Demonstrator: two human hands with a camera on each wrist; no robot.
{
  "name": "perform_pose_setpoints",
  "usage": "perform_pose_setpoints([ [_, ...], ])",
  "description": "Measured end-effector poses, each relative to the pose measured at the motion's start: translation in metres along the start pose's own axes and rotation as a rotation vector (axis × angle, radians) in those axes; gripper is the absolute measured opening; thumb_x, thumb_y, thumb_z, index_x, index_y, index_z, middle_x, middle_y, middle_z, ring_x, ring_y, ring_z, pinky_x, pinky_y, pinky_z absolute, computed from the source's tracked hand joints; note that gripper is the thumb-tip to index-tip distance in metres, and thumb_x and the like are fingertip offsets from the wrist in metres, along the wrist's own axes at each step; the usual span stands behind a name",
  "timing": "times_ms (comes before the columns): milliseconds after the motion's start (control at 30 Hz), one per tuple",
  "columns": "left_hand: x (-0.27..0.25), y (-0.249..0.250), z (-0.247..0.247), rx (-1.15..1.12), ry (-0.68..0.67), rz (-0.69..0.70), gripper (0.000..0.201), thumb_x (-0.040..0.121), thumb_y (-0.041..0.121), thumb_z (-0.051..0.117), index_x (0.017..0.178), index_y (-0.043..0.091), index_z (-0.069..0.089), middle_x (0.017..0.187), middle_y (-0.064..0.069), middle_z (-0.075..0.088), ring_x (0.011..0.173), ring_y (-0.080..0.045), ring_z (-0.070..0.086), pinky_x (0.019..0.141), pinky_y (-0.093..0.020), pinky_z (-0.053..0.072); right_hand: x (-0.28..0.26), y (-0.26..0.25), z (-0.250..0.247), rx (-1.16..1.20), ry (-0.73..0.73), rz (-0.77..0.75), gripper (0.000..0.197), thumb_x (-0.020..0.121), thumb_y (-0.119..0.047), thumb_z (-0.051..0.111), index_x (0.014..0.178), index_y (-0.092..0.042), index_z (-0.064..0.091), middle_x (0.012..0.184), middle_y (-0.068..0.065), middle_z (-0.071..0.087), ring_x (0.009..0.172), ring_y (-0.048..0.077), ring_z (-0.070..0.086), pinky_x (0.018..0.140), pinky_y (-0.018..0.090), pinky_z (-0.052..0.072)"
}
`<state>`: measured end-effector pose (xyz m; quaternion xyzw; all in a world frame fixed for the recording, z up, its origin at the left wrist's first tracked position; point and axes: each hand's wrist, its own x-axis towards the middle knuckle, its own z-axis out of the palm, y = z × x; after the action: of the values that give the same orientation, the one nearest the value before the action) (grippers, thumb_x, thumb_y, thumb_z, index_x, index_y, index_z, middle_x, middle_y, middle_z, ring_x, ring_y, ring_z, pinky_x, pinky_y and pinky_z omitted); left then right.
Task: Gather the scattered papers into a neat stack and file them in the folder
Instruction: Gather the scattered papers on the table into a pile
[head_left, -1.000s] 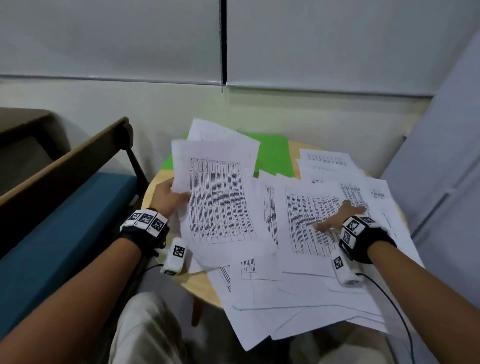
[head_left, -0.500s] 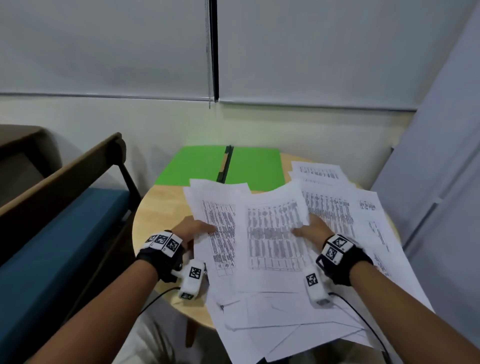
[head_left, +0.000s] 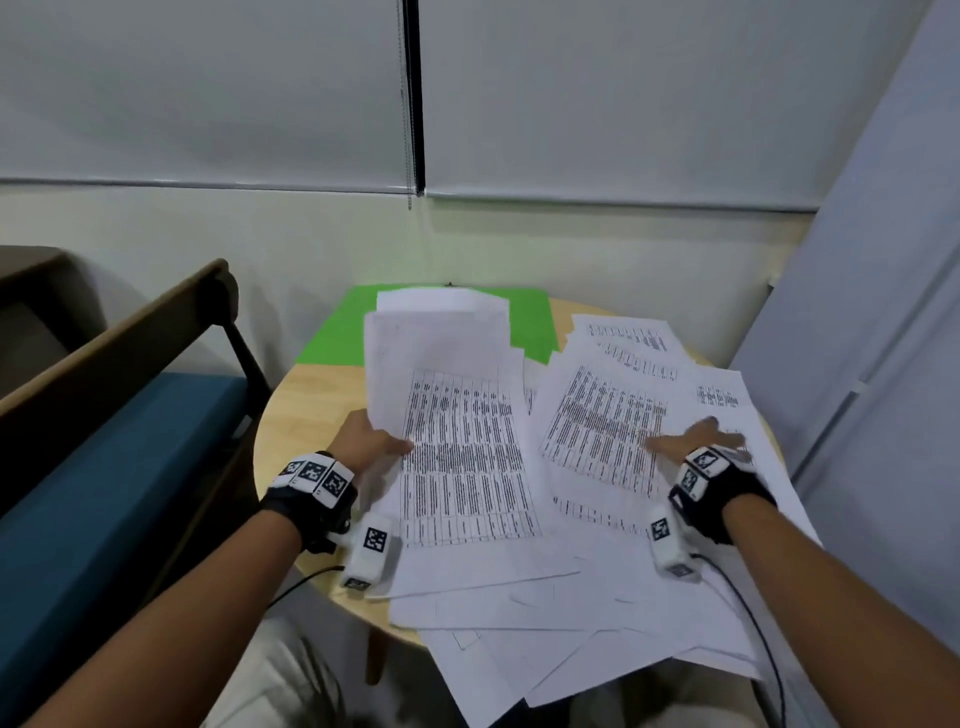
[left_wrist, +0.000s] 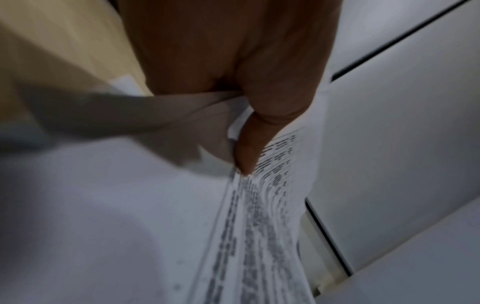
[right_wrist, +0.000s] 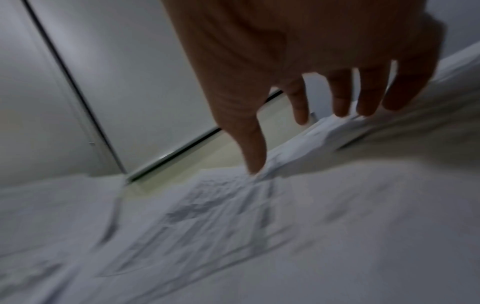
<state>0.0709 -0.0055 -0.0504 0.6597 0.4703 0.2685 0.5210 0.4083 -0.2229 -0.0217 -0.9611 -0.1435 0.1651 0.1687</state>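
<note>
Printed white papers (head_left: 613, 613) lie scattered over a round wooden table (head_left: 311, 410). My left hand (head_left: 371, 441) grips the left edge of a small bundle of sheets (head_left: 457, 431), lifted and tilted toward me; in the left wrist view the thumb (left_wrist: 249, 148) pinches the bundle (left_wrist: 259, 226). My right hand (head_left: 696, 441) lies spread on a printed sheet (head_left: 602, 421) at the right; its straight fingers (right_wrist: 340, 98) touch the loose papers (right_wrist: 233, 226). An open green folder (head_left: 337, 332) lies at the table's far side, partly hidden behind the lifted bundle.
A bench with a blue cushion (head_left: 104, 493) and wooden backrest (head_left: 130, 327) stands close on the left. A wall with window blinds (head_left: 571, 104) is behind the table. A grey panel (head_left: 883, 312) is at the right. Several sheets overhang the table's near edge.
My left hand has raised its bundle off the table, covering the folder's middle. My right hand has moved off to the right onto another printed sheet.
</note>
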Motion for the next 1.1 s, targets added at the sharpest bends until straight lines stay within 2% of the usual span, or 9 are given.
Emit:
perform_pose_setpoints([
  [100,0.003,0.001,0.002,-0.036,-0.011,0.003,0.027,0.067,-0.011,0.077,0.087,0.003,0.068,0.083,-0.015,0.07,0.085,-0.032,0.065,0.092,-0.051,0.053,0.004,0.008,-0.002,-0.085,-0.044,0.021,0.124,0.061,-0.061,0.079,0.151,-0.007,0.013,0.156,0.026,0.012,0.143,0.044,0.019,0.112,0.054,0.028],
  [233,0.009,0.002,0.015,0.028,-0.11,-0.059,0.026,0.07,-0.009,0.074,0.094,-0.008,0.065,0.084,-0.021,0.069,0.08,-0.033,0.065,0.085,-0.048,0.055,-0.008,-0.007,0.002,-0.115,-0.074,-0.075,0.114,0.075,-0.044,0.077,0.151,-0.002,0.005,0.156,0.024,0.017,0.14,0.04,0.033,0.111,0.044,0.036],
  [300,0.01,0.004,0.019,0.083,-0.14,-0.069,0.02,0.075,-0.007,0.071,0.093,-0.01,0.065,0.083,-0.023,0.069,0.079,-0.036,0.067,0.078,-0.046,0.056,-0.011,-0.012,0.002,0.06,-0.089,-0.096,0.113,0.075,-0.027,0.081,0.151,-0.001,0.002,0.152,0.023,0.031,0.134,0.038,0.042,0.105,0.042,0.042],
  [367,0.015,0.002,0.021,0.096,-0.14,-0.069,0.031,0.073,-0.006,0.072,0.103,-0.012,0.066,0.097,-0.029,0.072,0.094,-0.043,0.069,0.089,-0.054,0.056,-0.013,-0.012,0.002,0.319,-0.066,-0.114,0.111,0.075,-0.016,0.081,0.153,-0.006,0.003,0.15,0.023,0.036,0.135,0.037,0.042,0.102,0.04,0.042],
  [567,0.029,-0.013,0.004,0.129,-0.102,-0.095,0.043,0.061,0.002,0.081,0.1,-0.01,0.068,0.101,-0.028,0.073,0.099,-0.042,0.069,0.097,-0.059,0.051,-0.022,-0.013,-0.032,0.589,0.242,-0.461,0.054,0.082,-0.018,0.074,0.13,-0.004,0.055,0.131,0.016,0.06,0.122,0.032,0.056,0.099,0.034,0.042],
  [700,0.024,-0.011,-0.004,0.15,-0.127,-0.139,0.04,0.065,0.003,0.081,0.1,-0.01,0.069,0.102,-0.031,0.072,0.101,-0.046,0.068,0.096,-0.058,0.052,-0.039,-0.022,-0.073,0.947,0.11,-0.688,0.046,0.08,-0.008,0.075,0.123,-0.004,0.06,0.114,0.014,0.068,0.105,0.028,0.065,0.098,0.041,0.05],
  [800,0.031,-0.018,-0.004,0.157,-0.121,-0.145,0.042,0.066,0.002,0.08,0.105,-0.01,0.068,0.105,-0.029,0.072,0.103,-0.044,0.068,0.098,-0.059,0.05,-0.057,-0.035,-0.099,1.159,-0.028,-0.787,0.05,0.065,-0.02,0.082,0.111,-0.013,0.064,0.109,0.011,0.071,0.103,0.026,0.068,0.09,0.039,0.056],
  [967,0.02,-0.005,0.0,0.18,-0.117,-0.141,0.036,0.071,-0.001,0.078,0.103,-0.013,0.067,0.106,-0.029,0.071,0.101,-0.043,0.067,0.1,-0.055,0.05,-0.053,-0.045,-0.09,1.392,-0.22,-0.647,0.076,0.055,-0.023,0.087,0.122,-0.002,0.058,0.11,0.015,0.071,0.103,0.029,0.07,0.085,0.046,0.057],
  [1100,0.012,0.002,0.002,0.168,-0.118,-0.129,0.044,0.068,0.0,0.072,0.109,-0.015,0.065,0.11,-0.026,0.07,0.097,-0.036,0.066,0.088,-0.044,0.052,-0.043,-0.028,-0.028,1.046,-0.313,-0.397,0.06,0.071,-0.022,0.081,0.124,-0.003,0.059,0.105,0.01,0.074,0.097,0.031,0.071,0.082,0.046,0.058],
])
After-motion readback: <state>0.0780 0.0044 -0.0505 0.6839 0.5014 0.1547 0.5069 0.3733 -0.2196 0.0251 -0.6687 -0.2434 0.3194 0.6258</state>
